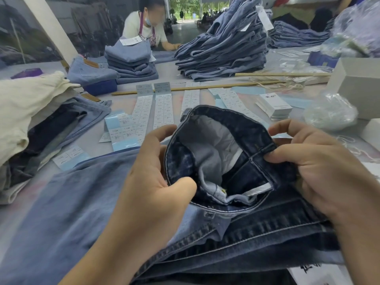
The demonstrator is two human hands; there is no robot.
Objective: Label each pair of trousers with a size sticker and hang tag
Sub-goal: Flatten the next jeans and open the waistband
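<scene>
Here, dark-washed trousers [236, 233] gape at the waistband, pale pocket lining showing, both grips clamped there.

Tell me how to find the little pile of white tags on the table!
Start at the dark jeans held open in both hands, then look just beyond them to the right. The stack of hang tags sits past the sticker strips. It is a thick, squared-off white block, while the stickers lie flat.

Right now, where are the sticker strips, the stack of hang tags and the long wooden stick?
sticker strips [144, 112]: head view, middle of one strip.
stack of hang tags [274, 104]: head view, top card.
long wooden stick [205, 87]: head view, mid-length.
</scene>
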